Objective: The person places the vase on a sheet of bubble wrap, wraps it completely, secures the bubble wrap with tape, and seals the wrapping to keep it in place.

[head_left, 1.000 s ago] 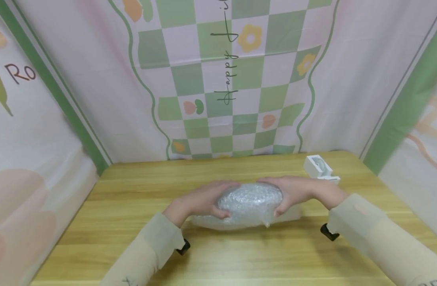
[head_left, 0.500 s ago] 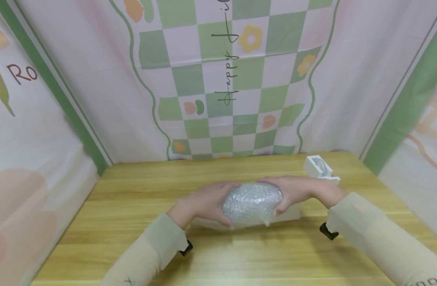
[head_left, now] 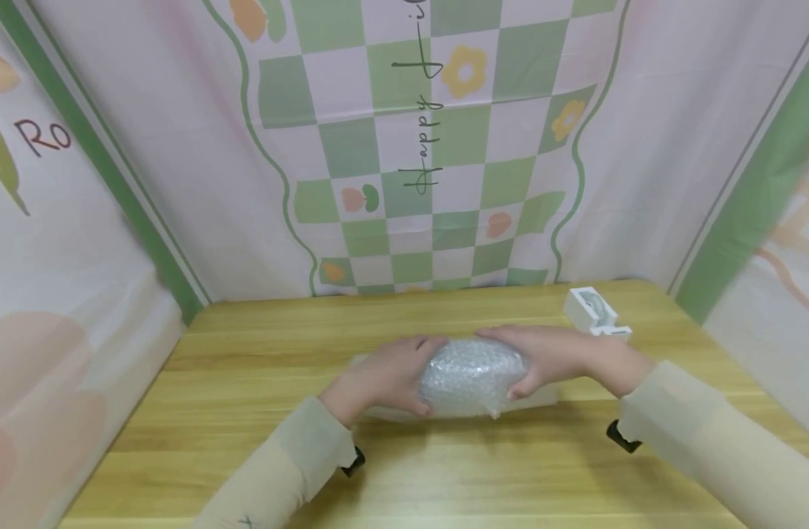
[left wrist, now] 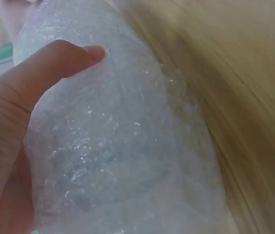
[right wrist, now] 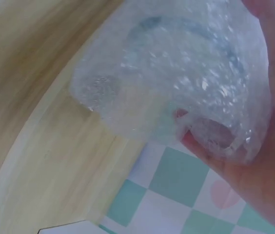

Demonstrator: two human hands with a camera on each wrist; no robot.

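A bundle of clear bubble wrap (head_left: 473, 373) lies on the wooden table, its plastic stretching out past both hands. Something round-edged shows dimly through the layers in both wrist views, but its kind is hidden. My left hand (head_left: 394, 375) grips the bundle's left side, and in the left wrist view the thumb (left wrist: 54, 63) lies across the wrap. At the other end my right hand (head_left: 552, 360) holds the bundle, thumb on the near side and fingers over the far side. In the right wrist view the wrap (right wrist: 186, 73) has a loose, open-looking edge beside that hand.
A white tape dispenser (head_left: 591, 308) with a roll of clear tape stands at the table's back right, just beyond the right wrist. The wooden table (head_left: 259, 345) ends at a checkered cloth curtain (head_left: 411, 228) behind, with more cloth at both sides.
My left hand has slid slightly right along the bundle, and its thumb now sits farther in. The right hand keeps its hold with hardly any shift.
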